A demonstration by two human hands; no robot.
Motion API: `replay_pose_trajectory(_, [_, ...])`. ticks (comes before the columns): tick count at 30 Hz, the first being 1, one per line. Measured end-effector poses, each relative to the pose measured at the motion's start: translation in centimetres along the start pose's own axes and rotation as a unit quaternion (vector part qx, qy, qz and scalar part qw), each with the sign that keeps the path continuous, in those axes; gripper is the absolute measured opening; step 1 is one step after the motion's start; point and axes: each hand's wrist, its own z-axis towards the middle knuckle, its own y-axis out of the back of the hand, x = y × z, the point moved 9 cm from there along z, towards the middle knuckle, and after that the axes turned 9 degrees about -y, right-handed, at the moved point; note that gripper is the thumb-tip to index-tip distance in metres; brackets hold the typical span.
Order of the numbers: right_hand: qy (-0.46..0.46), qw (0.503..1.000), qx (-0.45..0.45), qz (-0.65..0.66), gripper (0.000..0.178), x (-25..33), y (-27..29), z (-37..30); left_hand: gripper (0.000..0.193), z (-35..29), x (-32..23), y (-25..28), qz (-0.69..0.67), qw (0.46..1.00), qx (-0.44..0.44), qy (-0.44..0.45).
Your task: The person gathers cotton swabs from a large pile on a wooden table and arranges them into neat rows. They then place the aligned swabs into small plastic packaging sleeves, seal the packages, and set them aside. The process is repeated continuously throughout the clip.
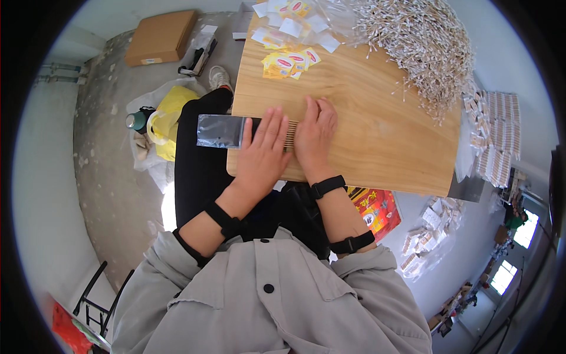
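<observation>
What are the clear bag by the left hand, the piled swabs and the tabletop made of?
Bag: likely thin plastic film, glossy; see-through with bright creases.
Swabs: white, matte tips suggest cotton; sticks could be wood or paper.
Tabletop: wood or wood-look laminate, smooth, low sheen; grain shows.

Head fisheye looks down on the nearby tabletop (383,141); its outer view seems warped.

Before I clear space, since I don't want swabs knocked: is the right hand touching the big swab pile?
Apart: in the head view, wooden tabletop shows between the right hand and the swab pile.
</observation>
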Motion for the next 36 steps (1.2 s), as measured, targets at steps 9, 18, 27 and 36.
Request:
replay_pose_trajectory(9, [-0.084,0.991,-0.031,0.104,0.044,-2.3,0.8,-0.2,0.103,-0.6,-0.5,-1.9,-0.018,0.998,0.062,-0.017])
replay_pose_trajectory(18, [-0.015,1.000,0.001,0.004,0.051,-1.0,-0.8,0.3,0.107,-0.4,-0.5,-1.5,-0.017,0.999,0.044,-0.020])
replay_pose_trajectory(27, [0.018,1.000,0.020,-0.007,0.030,0.1,-0.8,1.0,0.090,-0.3,-0.1,-0.1,-0.068,0.997,0.007,-0.031])
replay_pose_trajectory(36, [0.004,1.000,0.012,-0.007,0.031,0.2,-0.6,0.6,0.033,-2.3,7.3,3.2,0.018,0.992,-0.003,0.125])
